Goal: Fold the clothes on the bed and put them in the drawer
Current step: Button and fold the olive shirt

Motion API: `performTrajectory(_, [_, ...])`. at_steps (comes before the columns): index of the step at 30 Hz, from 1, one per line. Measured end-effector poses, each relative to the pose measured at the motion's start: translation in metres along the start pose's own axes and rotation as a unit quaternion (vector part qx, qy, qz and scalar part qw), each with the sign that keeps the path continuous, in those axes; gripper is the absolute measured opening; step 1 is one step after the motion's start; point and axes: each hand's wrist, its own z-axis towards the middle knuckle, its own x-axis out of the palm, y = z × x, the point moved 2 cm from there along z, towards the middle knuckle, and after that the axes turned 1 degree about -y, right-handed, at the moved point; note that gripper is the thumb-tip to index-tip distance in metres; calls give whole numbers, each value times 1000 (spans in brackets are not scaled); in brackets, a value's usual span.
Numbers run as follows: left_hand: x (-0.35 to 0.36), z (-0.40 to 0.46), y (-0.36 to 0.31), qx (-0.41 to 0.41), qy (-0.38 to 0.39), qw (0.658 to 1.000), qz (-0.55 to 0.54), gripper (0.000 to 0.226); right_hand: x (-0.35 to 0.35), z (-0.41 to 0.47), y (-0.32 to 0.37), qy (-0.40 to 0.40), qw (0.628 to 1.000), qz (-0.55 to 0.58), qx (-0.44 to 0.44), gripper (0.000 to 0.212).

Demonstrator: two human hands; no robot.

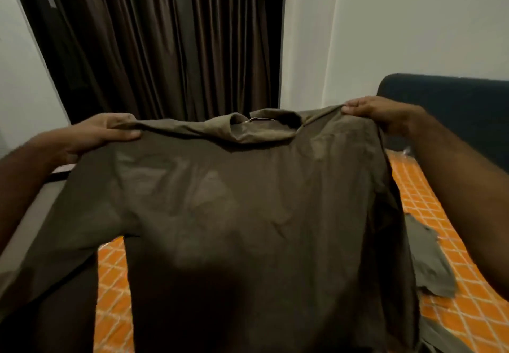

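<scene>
Fingers (124, 133) of the left hand (103, 132) were pinched on one shoulder of the brown shirt (248, 215); the other shoulder was pinched by the right hand (377, 113); both grips were closed on cloth. Shirt was held spread in the air over the bed (440, 215), collar up, back panel toward the camera, sleeves hanging. Judged step: lay-down before folding; shoulders should be kept level and taut, hem lowered first so the panel lands flat, sleeves then brought in. Bed was covered by an orange sheet with a white diamond grid; a second greyish garment (429, 264) lay on it, right of the shirt, still unfolded. Dark headboard (454, 99) at far right; dark curtain (165, 44) behind; pale walls; no drawer was seen.
</scene>
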Motion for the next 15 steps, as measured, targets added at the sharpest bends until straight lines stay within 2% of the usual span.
performTrajectory(2, [25,12,11,18,-5,996,91,9,14,35,-33,-11,993,-113,34,18])
performTrajectory(4, [64,33,40,40,-28,973,225,14,39,70,-76,-2,980,-190,61,6])
performTrajectory(5, [80,50,65,41,-28,959,278,13,56,92,-101,9,970,-232,72,9])
performTrajectory(7, [107,77,107,29,-24,918,394,11,88,127,-149,3,938,-335,94,6])
performTrajectory(9, [127,100,146,20,-9,880,475,9,118,148,-192,-44,883,-454,111,17])
performTrajectory(10, [140,115,168,9,-4,860,510,5,132,163,-215,-66,872,-474,107,21])
performTrajectory(11, [149,125,186,4,-13,843,538,5,144,168,-230,-89,875,-463,107,25])
performTrajectory(13, [162,146,213,-36,-35,826,561,14,163,181,-257,-121,877,-448,124,30])
performTrajectory(15, [172,168,237,-96,-54,864,492,18,174,199,-273,-154,874,-438,145,31])
